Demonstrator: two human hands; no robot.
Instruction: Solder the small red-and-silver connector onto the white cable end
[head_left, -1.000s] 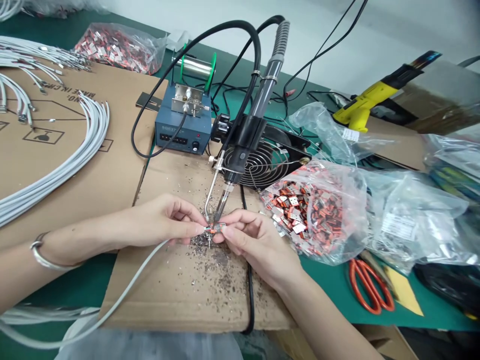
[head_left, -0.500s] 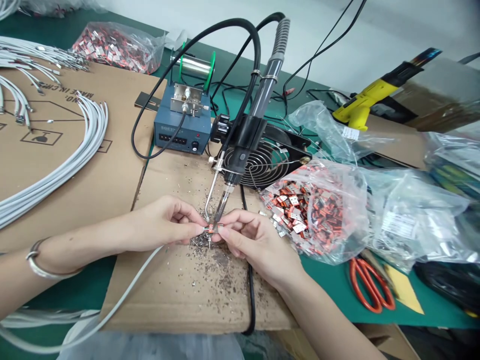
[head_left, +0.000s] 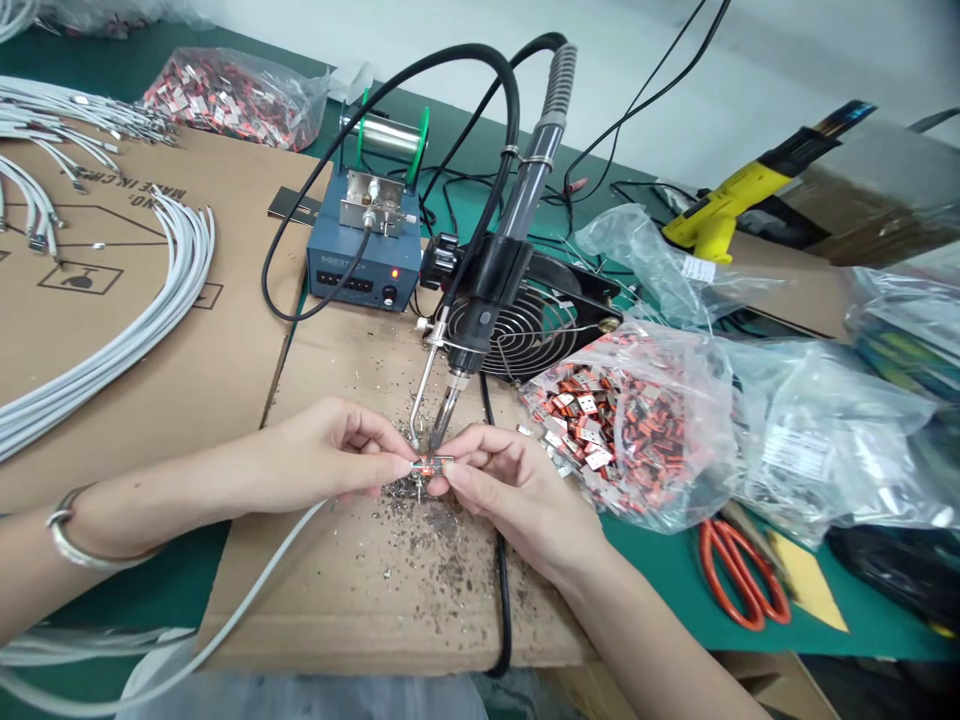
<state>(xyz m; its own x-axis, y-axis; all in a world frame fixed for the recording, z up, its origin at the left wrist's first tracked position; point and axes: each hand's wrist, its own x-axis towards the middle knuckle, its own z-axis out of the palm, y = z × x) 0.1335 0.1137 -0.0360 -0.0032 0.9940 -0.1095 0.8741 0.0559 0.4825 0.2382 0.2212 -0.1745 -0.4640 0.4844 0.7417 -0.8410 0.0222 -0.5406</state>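
Observation:
My left hand (head_left: 349,450) pinches the end of a white cable (head_left: 262,578), which trails down to the lower left. Opposite it, my right hand (head_left: 510,490) grips a small metal USB connector (head_left: 435,466) with an orange-red part. Cable end and connector meet between my fingertips; the exact joint is too small to make out. Just above them is the tip of a mounted soldering iron (head_left: 442,420), with a thin bent solder feed tube (head_left: 421,395) beside it. Whether the tip touches the connector I cannot tell.
A blue soldering unit (head_left: 364,262) carries a solder spool (head_left: 390,138). Behind the iron lies a black fan (head_left: 540,325). Bags of connectors (head_left: 630,420), red-handled scissors (head_left: 742,575) and a yellow heat gun (head_left: 731,200) are at right. White cables (head_left: 165,300) lie on cardboard at left.
The connector has moved slightly down and shows more between my fingertips. My right fingers have shifted a little to the right. The soldering unit's red light is now brighter.

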